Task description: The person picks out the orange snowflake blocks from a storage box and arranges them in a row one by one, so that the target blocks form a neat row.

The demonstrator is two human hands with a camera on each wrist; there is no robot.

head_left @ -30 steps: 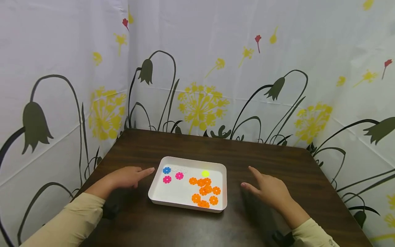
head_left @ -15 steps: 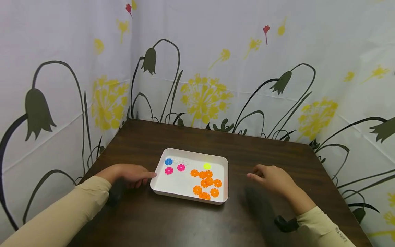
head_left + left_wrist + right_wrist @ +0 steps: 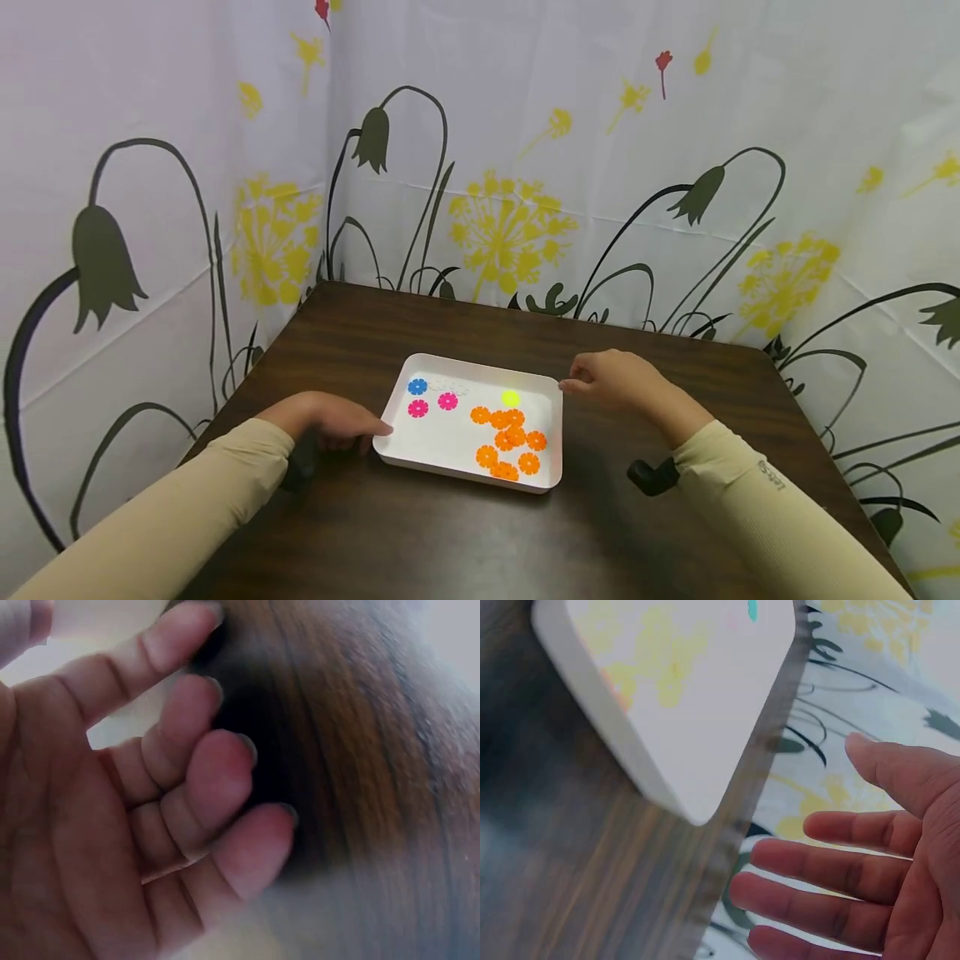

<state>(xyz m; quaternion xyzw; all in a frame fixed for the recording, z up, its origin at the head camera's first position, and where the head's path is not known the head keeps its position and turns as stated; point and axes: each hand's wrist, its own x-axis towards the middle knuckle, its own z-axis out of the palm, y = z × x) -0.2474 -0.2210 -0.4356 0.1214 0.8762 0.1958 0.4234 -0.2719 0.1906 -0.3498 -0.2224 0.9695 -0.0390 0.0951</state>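
Observation:
A shallow white tray (image 3: 442,471) lies on the dark wooden table, holding small flat flower-shaped discs. My left hand (image 3: 333,419) is at its left side, the thumb tip over the rim; in the left wrist view the fingers (image 3: 251,847) curl beneath. At the far right corner, my right hand (image 3: 611,379) has its fingertips right at the rim. The right wrist view shows its fingers loosely bent with nothing between them. Inside, a blue disc (image 3: 417,387) and two pink discs (image 3: 447,402) lie left, a yellow disc (image 3: 511,398) far right, and several orange discs (image 3: 515,436) overlap below it.
Faint clear pieces (image 3: 453,388) lie along the tray's far side. The brown table (image 3: 480,542) extends around it, with a white flower-print curtain (image 3: 525,83) hanging behind and at both sides. A dark wrist device (image 3: 652,477) sits under the right wrist.
The right hand has moved left and away from me to the tray's far right corner, its fingers bending. The left hand has come from beside the tray to its left rim.

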